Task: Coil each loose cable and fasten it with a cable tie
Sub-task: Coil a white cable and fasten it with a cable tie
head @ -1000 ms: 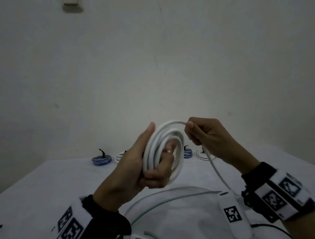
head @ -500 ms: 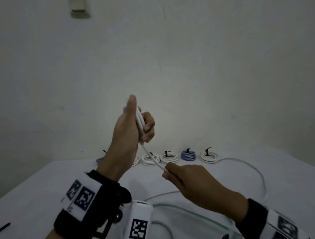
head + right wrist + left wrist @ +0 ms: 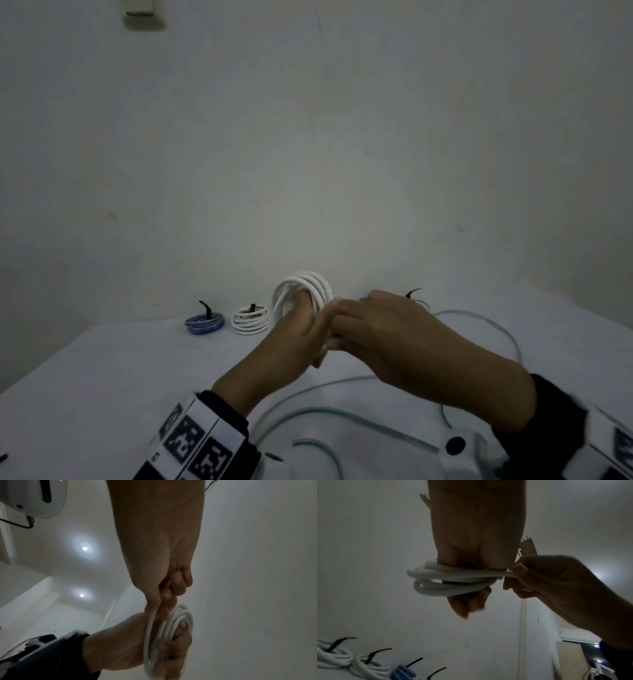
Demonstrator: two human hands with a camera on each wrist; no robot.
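A white cable coil [image 3: 303, 289] of several loops stands upright above the table, gripped by my left hand [image 3: 301, 337]. In the left wrist view the coil [image 3: 447, 580] wraps round my left hand's [image 3: 471, 601] fingers. My right hand [image 3: 370, 329] pinches the cable's free strand right beside the coil; the right wrist view shows the right hand [image 3: 168, 596] curled on the strand above the coil [image 3: 169, 632]. The loose remainder of the white cable [image 3: 479, 317] trails over the table to the right.
Tied coils with black ties sit along the table's far edge: a blue coil [image 3: 204, 322], a white coil [image 3: 250, 318], and another partly hidden behind my right hand. A pale green cable [image 3: 342, 414] loops near the front. White table [image 3: 102, 394], bare wall behind.
My left hand has come down and turned the coil upright. My right hand rose from the table up to the coil, laying on another loop.
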